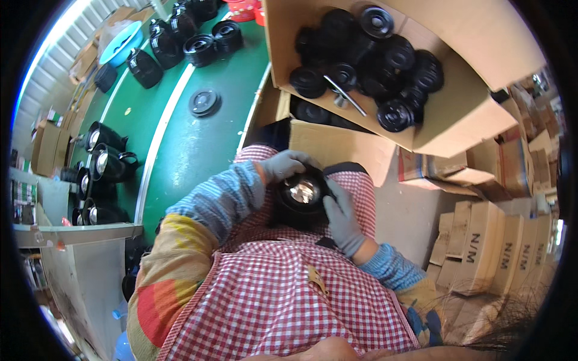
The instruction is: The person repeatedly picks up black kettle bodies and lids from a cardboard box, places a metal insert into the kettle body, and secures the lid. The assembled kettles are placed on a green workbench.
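On my lap rests a black jug (301, 209), its round mouth turned up and showing a shiny metallic inside. My left hand (285, 165), in a grey glove, curls over the far left side of its rim. Along the right side lies my right hand (345, 220), also gloved, with its fingers pressed against the jug. Both hands grip it; the jug's underside is hidden against the checked apron (289, 295).
Ahead right, an open cardboard box (433, 129) holds many black round parts (394, 114) and a metal rod (345, 95). On the green table (174, 144) lie a black disc (205, 103) and several black jugs (108, 162). Stacked cartons (481, 246) stand at right.
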`<control>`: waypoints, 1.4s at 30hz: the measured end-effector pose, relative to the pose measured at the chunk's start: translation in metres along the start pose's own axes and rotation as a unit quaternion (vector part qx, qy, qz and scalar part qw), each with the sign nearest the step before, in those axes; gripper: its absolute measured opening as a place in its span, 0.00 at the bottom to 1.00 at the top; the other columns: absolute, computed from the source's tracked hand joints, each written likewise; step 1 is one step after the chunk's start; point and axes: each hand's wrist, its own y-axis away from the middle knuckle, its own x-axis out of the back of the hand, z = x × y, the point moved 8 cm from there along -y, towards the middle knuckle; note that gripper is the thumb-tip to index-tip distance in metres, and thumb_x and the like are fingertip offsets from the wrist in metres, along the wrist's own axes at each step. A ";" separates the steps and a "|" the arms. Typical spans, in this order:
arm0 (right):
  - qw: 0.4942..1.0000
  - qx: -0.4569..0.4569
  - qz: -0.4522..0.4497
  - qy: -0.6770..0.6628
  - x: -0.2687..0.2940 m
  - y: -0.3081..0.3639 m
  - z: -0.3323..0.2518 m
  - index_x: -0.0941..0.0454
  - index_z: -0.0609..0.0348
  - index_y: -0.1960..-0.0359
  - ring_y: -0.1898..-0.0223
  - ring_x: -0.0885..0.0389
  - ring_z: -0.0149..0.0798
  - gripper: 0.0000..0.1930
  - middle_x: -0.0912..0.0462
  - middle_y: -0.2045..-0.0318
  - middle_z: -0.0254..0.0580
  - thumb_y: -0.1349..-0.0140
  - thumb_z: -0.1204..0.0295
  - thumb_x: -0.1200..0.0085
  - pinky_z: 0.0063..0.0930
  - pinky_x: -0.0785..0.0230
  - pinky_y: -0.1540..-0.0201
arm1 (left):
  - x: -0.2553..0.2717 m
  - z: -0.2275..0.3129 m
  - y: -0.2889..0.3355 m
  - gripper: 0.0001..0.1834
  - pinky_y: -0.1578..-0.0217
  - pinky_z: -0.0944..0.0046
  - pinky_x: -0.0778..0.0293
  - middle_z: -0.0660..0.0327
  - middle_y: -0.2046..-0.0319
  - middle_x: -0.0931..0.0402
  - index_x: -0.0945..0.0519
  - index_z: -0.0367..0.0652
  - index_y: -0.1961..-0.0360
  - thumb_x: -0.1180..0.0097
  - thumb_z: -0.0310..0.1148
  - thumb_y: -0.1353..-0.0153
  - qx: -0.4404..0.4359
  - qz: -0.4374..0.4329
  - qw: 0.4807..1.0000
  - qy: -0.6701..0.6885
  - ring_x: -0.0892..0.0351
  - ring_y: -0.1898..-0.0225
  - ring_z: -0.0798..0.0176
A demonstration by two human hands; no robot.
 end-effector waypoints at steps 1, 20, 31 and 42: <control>1.000 -0.017 -0.015 0.004 0.008 -0.004 0.013 0.28 0.65 0.36 0.40 0.25 0.53 0.22 0.24 0.41 0.57 0.30 0.72 0.45 0.41 0.35 0.34 | 0.003 -0.009 -0.012 0.26 0.36 0.61 0.30 0.55 0.44 0.19 0.19 0.33 0.42 0.52 0.17 0.43 -0.011 0.003 0.999 -0.043 0.23 0.41 0.60; 0.995 -0.030 0.028 -0.093 0.049 -0.111 0.040 0.30 0.66 0.32 0.33 0.26 0.45 0.21 0.26 0.33 0.52 0.20 0.69 0.60 0.35 0.35 0.29 | 0.340 0.032 0.152 0.30 0.31 0.48 0.38 0.52 0.35 0.25 0.25 0.46 0.34 0.37 0.41 0.36 0.046 0.476 0.568 -0.670 0.29 0.34 0.44; 0.955 -0.070 -0.196 -0.210 0.004 -0.140 0.002 0.20 0.66 0.42 0.41 0.21 0.42 0.42 0.17 0.45 0.47 0.31 0.33 0.54 0.34 0.36 0.32 | 0.024 0.086 0.043 0.23 0.40 0.59 0.27 0.57 0.46 0.22 0.24 0.35 0.38 0.47 0.41 0.25 -0.193 0.037 0.979 -0.046 0.22 0.45 0.59; 0.973 0.157 -0.111 -0.125 0.003 -0.097 -0.006 0.19 0.58 0.75 0.50 0.15 0.44 0.06 0.12 0.59 0.42 0.40 0.75 0.36 0.51 0.41 0.28 | -0.012 0.057 0.033 0.20 0.42 0.51 0.26 0.45 0.52 0.18 0.15 0.30 0.57 0.56 0.35 0.24 -0.353 0.088 0.909 -0.202 0.19 0.46 0.45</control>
